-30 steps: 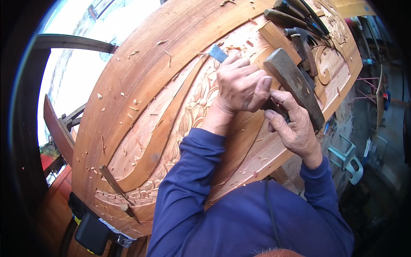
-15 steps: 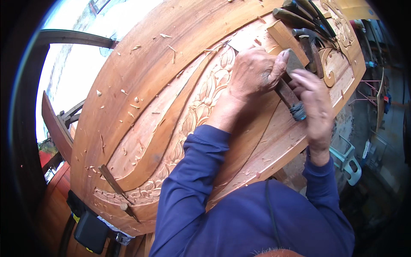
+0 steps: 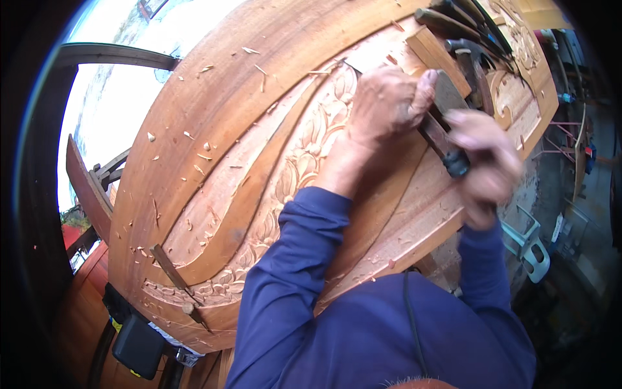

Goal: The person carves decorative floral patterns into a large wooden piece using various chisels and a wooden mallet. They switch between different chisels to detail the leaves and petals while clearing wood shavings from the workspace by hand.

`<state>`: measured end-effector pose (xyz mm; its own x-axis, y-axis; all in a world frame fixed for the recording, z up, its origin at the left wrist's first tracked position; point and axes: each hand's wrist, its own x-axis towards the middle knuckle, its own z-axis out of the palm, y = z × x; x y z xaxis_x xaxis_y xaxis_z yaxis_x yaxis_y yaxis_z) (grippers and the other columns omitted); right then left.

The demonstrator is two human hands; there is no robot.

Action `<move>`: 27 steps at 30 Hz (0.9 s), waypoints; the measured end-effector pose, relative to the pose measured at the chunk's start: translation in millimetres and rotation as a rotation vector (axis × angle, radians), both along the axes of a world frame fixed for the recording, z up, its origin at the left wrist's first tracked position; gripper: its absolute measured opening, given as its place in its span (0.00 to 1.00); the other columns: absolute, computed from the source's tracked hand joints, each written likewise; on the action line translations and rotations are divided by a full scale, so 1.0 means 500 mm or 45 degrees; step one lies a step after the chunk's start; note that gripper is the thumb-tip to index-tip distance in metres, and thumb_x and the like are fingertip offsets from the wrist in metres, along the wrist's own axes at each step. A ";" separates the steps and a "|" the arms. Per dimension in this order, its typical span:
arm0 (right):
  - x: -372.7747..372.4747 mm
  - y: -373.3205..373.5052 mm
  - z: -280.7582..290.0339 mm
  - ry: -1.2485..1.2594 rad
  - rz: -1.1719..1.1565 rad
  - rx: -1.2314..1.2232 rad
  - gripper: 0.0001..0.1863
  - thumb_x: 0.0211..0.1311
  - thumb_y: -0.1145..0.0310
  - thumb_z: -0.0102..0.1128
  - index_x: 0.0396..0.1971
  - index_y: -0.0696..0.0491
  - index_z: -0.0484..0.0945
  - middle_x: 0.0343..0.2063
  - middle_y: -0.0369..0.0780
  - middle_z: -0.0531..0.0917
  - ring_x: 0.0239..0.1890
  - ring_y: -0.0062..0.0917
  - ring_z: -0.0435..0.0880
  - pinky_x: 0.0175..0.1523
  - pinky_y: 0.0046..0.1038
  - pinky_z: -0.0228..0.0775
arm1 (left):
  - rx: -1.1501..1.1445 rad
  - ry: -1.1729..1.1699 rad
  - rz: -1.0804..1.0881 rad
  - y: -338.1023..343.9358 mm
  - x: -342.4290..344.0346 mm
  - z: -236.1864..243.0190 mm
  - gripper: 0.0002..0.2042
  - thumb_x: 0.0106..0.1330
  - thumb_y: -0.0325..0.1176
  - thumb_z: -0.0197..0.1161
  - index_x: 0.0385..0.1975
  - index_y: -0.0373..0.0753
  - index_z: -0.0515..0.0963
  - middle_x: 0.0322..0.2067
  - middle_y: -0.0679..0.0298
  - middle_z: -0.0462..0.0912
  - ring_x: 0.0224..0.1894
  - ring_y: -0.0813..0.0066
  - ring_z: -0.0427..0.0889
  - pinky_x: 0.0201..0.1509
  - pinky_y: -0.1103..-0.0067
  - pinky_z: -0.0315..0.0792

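Observation:
My left hand (image 3: pixel 387 104) is closed around a chisel, its fingers wrapped and the thumb pointing up. The chisel's wooden handle (image 3: pixel 435 135) sticks out toward the lower right, with a dark wrapped end (image 3: pixel 456 163). Past the knuckles a thin dark edge shows on the wood, probably the blade. Beside the thumb is a grey flat slab (image 3: pixel 448 94); whether the hand touches it I cannot tell. My right hand (image 3: pixel 487 162), smeared by motion, is just right of the handle's end. Under both lies a large wooden panel (image 3: pixel 201 97) with a carved leaf band (image 3: pixel 301 165).
A wood block (image 3: pixel 439 61), a hammer (image 3: pixel 463 48) and several dark-handled tools (image 3: pixel 447 24) lie at the panel's upper right. Two slim tools (image 3: pixel 168 267) rest at its lower left. Shavings dot the surface. A pale green plastic stool (image 3: pixel 532 249) stands at right.
My right hand has shifted slightly right and down, away from the handle, and is more blurred. My left hand keeps its hold in nearly the same place.

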<state>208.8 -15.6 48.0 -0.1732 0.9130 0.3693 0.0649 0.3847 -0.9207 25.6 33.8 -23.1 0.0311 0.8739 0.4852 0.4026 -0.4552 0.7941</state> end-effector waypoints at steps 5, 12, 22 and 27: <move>-0.030 0.003 -0.006 -0.154 -0.148 -0.073 0.22 0.78 0.63 0.43 0.38 0.64 0.84 0.37 0.47 0.86 0.43 0.30 0.84 0.51 0.27 0.75 | 0.055 -0.096 -0.017 0.000 0.018 -0.013 0.24 0.77 0.41 0.57 0.14 0.39 0.77 0.14 0.57 0.76 0.19 0.55 0.75 0.30 0.65 0.71; -0.065 -0.024 0.076 -0.987 0.153 0.068 0.12 0.68 0.77 0.62 0.50 0.61 0.80 0.39 0.53 0.85 0.38 0.47 0.88 0.41 0.38 0.80 | 0.287 -0.098 -0.109 -0.013 -0.012 -0.001 0.16 0.75 0.34 0.54 0.22 0.42 0.78 0.17 0.65 0.76 0.18 0.66 0.71 0.30 0.71 0.67; -0.046 -0.070 0.052 -0.272 -0.093 -1.012 0.16 0.75 0.74 0.58 0.59 0.59 0.78 0.32 0.36 0.82 0.23 0.14 0.76 0.28 0.19 0.70 | 0.062 -0.033 -0.271 -0.029 -0.006 0.008 0.18 0.73 0.39 0.59 0.18 0.43 0.78 0.16 0.62 0.77 0.23 0.62 0.77 0.36 0.69 0.70; -0.081 -0.054 0.069 -0.353 -0.057 -0.928 0.15 0.76 0.72 0.57 0.57 0.59 0.80 0.29 0.32 0.80 0.21 0.07 0.70 0.25 0.14 0.63 | -0.039 -0.119 -0.137 -0.035 -0.018 0.003 0.22 0.76 0.41 0.55 0.16 0.43 0.78 0.15 0.59 0.78 0.19 0.57 0.77 0.27 0.65 0.71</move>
<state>168.4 -42.8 82.7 -0.1286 0.9169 -0.3778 0.3305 -0.3196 -0.8881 16.7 16.3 -21.7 0.0814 0.8822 0.4638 0.2764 -0.4671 0.8399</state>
